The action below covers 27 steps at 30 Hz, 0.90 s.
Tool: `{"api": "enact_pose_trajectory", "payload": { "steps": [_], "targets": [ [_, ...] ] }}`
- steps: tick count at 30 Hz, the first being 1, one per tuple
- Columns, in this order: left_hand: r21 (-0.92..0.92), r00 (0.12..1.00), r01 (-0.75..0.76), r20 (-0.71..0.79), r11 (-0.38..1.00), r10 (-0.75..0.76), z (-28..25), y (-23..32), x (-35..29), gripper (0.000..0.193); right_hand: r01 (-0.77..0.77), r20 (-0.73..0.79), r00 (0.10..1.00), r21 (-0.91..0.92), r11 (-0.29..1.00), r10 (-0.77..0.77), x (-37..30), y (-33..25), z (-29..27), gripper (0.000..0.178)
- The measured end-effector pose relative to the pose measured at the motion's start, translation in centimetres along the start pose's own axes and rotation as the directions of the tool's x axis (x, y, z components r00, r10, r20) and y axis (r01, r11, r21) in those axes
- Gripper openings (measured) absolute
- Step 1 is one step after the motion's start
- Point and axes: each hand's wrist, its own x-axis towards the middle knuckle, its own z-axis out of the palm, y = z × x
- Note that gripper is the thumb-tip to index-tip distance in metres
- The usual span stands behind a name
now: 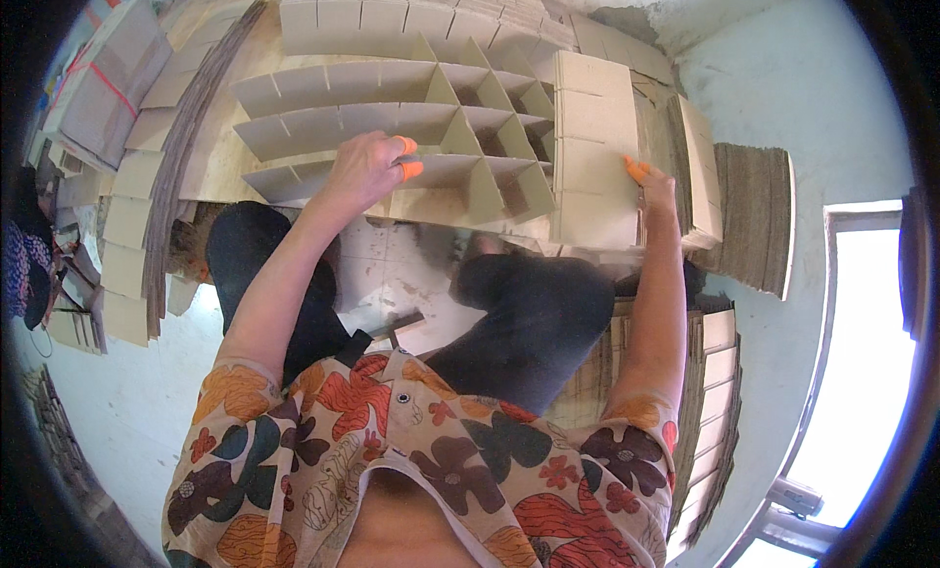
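A partly interlocked cardboard divider grid (468,118) stands on the work surface. Its long slotted strips run to the left, with crosspieces forming cells at the right. My left hand (370,168), with orange covers on two fingers, is closed at the top edge of the nearest long strip (294,181). Just right of the grid lies a pile of slotted cardboard pieces (595,147). My right hand (651,183), also with orange fingertip covers, grips the pile's right edge; its thumb and how many pieces it holds cannot be made out.
More slotted cardboard lies stacked along the back (392,20). Tall stacks stand at the left (147,196) and right (754,206), and another (710,392) sits low beside my right arm. A strapped cardboard bundle (108,78) rests at far left. My legs (529,313) are below the table's near edge.
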Motion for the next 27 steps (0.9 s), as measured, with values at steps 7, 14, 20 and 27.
{"api": "enact_pose_trajectory", "payload": {
  "steps": [7,14,20,27],
  "targets": [
    [-0.023,0.998,0.063,-0.030,0.998,-0.064,-1.1,0.4,-0.3,0.033,0.174,-0.145,0.977,0.097,0.980,-0.159,-1.8,-4.1,-2.6,0.031],
    [0.065,0.991,-0.039,-0.126,0.997,0.047,-2.3,-1.9,-1.6,0.028,0.431,-0.096,0.888,-0.166,0.887,-0.450,-6.3,-12.9,1.0,0.043],
    [0.083,0.999,-0.041,-0.014,0.996,0.042,-1.7,-3.2,-1.9,0.014,0.676,0.215,0.728,-0.067,0.734,-0.651,-11.5,-16.5,12.7,0.046],
    [0.052,0.985,-0.132,-0.101,0.990,0.137,-0.6,-3.6,-1.9,0.007,0.803,0.366,0.582,-0.114,0.585,-0.726,-11.8,-16.9,18.9,0.041]
  ]
}}
